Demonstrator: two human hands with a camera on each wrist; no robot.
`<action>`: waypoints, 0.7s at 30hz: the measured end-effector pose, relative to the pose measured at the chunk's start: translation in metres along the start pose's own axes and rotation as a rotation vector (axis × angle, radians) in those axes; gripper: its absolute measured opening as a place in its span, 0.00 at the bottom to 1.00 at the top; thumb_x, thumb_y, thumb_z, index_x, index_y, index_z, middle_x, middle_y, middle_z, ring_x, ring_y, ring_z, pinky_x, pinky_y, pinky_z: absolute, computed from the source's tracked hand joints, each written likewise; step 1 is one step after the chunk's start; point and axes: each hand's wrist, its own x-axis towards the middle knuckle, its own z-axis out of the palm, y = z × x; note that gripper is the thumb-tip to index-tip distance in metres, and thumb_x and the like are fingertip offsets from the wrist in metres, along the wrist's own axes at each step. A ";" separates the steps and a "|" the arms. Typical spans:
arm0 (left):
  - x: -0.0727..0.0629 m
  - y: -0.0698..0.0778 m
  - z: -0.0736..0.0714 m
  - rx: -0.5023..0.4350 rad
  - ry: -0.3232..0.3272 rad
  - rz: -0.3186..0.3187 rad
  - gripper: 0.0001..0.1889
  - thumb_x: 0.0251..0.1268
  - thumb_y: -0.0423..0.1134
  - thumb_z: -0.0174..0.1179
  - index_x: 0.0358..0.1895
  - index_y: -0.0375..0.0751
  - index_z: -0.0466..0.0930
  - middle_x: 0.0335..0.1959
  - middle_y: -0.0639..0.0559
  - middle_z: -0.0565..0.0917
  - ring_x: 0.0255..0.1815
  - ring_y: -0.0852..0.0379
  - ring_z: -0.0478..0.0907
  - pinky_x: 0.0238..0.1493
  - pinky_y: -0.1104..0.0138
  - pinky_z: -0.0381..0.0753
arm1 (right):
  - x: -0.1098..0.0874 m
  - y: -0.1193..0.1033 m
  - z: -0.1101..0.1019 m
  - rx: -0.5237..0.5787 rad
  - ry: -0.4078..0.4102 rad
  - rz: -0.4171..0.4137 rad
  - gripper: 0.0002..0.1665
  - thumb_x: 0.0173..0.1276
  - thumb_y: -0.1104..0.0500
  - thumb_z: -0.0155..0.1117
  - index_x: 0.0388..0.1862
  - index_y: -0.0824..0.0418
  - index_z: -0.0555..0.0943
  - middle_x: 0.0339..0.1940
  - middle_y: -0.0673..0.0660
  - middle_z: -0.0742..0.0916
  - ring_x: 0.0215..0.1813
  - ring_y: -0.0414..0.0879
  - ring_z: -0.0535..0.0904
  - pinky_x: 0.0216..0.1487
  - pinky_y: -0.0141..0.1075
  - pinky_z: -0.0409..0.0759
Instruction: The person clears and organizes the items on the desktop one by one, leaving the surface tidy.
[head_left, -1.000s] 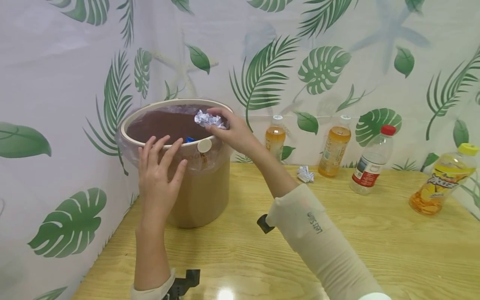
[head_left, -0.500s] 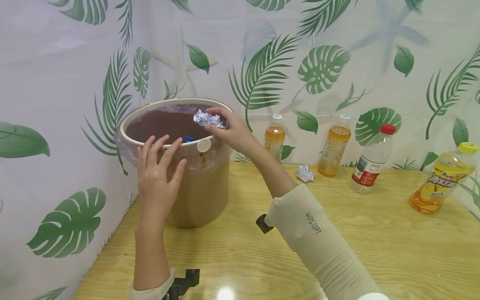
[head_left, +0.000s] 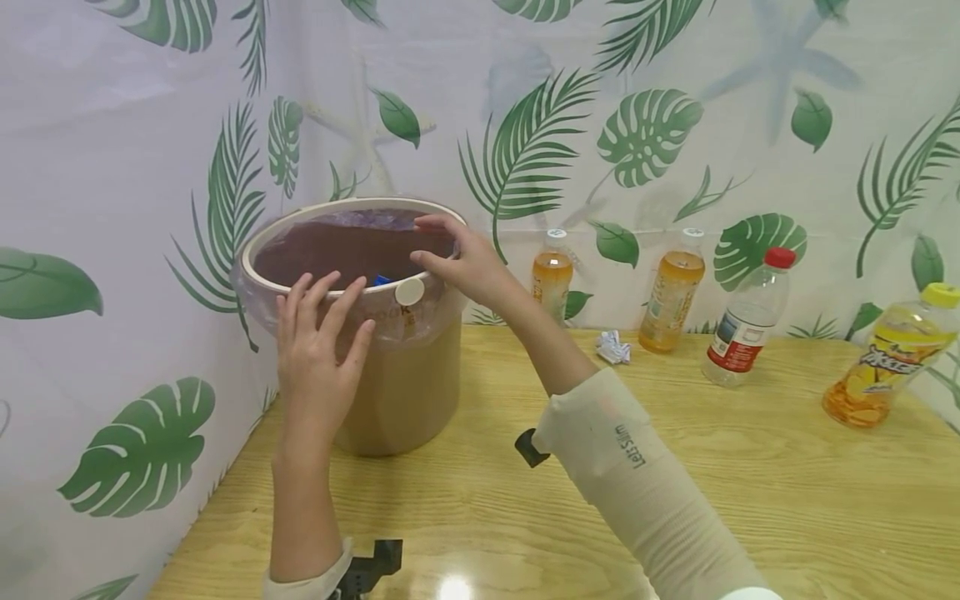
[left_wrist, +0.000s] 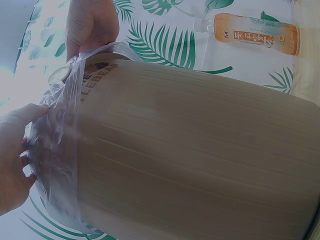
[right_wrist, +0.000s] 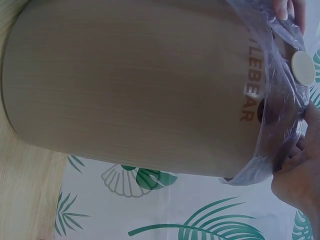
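Observation:
A brown trash can [head_left: 397, 392] stands on the table, its cream rim [head_left: 300, 210] ringed by a clear plastic liner [head_left: 435, 321] folded outward. At the front left of the rim, my left hand [head_left: 318, 358] rests with spread fingers touching the edge. Over the right side of the opening, my right hand [head_left: 468, 258] holds nothing, thumb and fingers apart. Something blue [head_left: 382, 281] shows just inside the front rim. The rest of the can's inside is dark. In the right wrist view, the right hand [right_wrist: 300, 170] is close by the liner.
Along the back of the table [head_left: 600, 500] are a crumpled paper ball [head_left: 613, 348], two orange drink bottles [head_left: 551, 279] [head_left: 671, 300], a red-capped clear bottle [head_left: 746, 329] and a yellow-capped bottle [head_left: 888, 362]. Leaf-patterned sheets [head_left: 540, 50] hang behind and at left.
The crumpled paper ball that my right hand held over the can is gone from the fingers and out of sight. Both hands have stayed in place.

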 end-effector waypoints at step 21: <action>0.000 0.003 0.000 -0.017 0.019 -0.013 0.20 0.59 0.35 0.61 0.57 0.44 0.75 0.60 0.45 0.69 0.68 0.48 0.53 0.69 0.54 0.39 | -0.026 0.013 -0.032 -0.065 0.098 -0.011 0.28 0.61 0.57 0.65 0.59 0.63 0.71 0.56 0.57 0.78 0.63 0.45 0.67 0.64 0.37 0.62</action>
